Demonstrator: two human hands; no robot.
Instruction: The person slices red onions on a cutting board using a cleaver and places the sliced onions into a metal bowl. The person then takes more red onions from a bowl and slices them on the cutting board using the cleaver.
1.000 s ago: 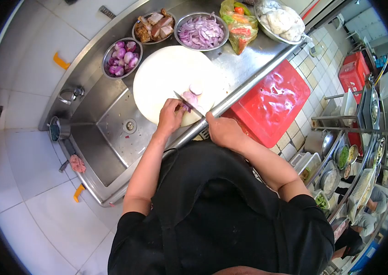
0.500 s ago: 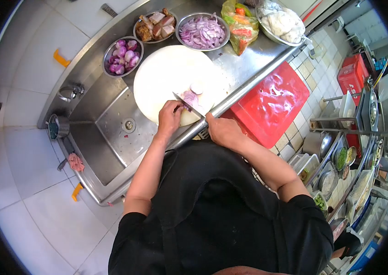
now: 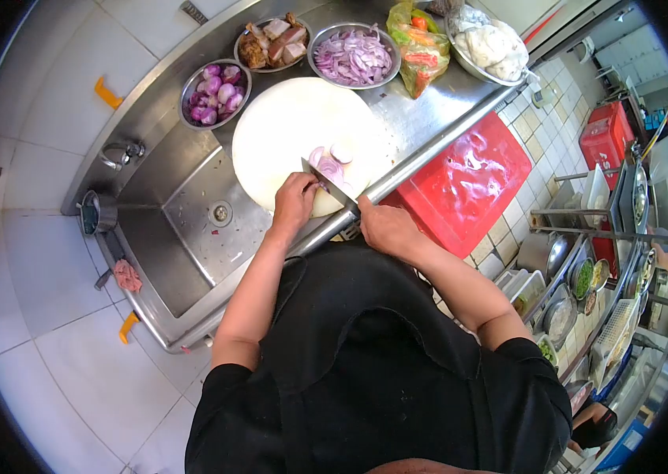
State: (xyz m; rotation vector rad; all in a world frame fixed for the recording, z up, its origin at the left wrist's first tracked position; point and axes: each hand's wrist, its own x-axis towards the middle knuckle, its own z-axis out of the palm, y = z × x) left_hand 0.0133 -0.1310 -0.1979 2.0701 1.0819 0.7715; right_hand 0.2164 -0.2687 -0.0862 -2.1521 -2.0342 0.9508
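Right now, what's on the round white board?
On the board: sliced onion and a pale round piece, beside the knife. Whatever the left hand covers is hidden.

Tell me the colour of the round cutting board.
The round cutting board is white; it shows best in the head view.

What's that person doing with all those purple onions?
The person is cutting onion on a round white board beside the sink. Their right hand holds the knife; their left hand is close against the blade, its fingers hiding what they steady. Loose slices lie by the blade. Beyond the board, one bowl holds sliced onion, another whole little ones.
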